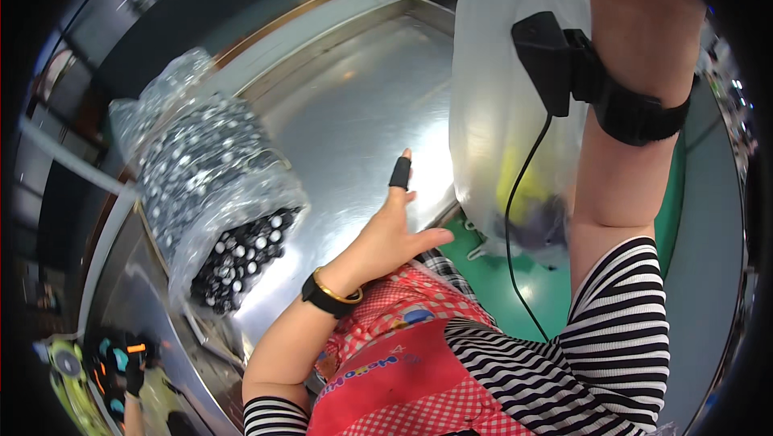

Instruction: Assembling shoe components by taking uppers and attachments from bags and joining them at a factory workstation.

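Observation:
My left hand (390, 231) is held in front of my apron, above the near edge of a metal-topped table (346, 106). Its thumb and forefinger are spread apart with nothing between them, and a black sleeve covers one finger. My right arm is raised at the right, and its hand lies beyond the upper edge of the picture. Beside that forearm hangs a long translucent plastic bag (491, 90), with yellow and dark things low in it. On the table's left lies a clear plastic bag (213, 166) full of small black pieces with white round spots, its mouth toward me.
A black device (543, 57) is strapped to my right forearm, its cable (511, 235) hanging down toward my lap. Raised rims edge the table. Green floor (503, 291) shows below. Another person's gloved hand (133, 371) is at the lower left.

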`<state>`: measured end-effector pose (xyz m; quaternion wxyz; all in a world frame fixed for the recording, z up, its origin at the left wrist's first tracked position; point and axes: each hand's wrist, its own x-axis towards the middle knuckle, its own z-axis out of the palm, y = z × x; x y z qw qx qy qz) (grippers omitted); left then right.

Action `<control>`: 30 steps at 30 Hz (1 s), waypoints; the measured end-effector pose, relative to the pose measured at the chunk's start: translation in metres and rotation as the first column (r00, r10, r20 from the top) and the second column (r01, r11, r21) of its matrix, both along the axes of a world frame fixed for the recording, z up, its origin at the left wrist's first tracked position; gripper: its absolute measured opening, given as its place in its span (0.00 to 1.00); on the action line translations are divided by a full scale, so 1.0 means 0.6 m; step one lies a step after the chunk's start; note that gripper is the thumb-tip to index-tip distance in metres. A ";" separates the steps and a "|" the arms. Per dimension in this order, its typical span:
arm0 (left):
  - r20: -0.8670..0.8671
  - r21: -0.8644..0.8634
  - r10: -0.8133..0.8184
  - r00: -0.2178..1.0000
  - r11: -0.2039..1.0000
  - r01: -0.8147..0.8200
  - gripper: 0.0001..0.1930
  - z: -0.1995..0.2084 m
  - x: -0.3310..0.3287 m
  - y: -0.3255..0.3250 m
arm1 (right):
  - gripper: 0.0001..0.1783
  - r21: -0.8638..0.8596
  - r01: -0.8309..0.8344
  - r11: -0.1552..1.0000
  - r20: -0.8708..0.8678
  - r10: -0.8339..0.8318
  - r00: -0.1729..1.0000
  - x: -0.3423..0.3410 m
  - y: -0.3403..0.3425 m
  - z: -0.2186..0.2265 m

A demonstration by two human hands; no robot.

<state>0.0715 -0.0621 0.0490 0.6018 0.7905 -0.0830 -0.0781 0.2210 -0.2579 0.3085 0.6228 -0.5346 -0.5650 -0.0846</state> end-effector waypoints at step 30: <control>0.204 -0.314 0.361 0.910 0.905 -0.288 0.21 -0.250 0.022 0.161 | 0.10 0.077 0.423 0.903 -0.845 -0.166 0.508 0.004 -0.113 -0.328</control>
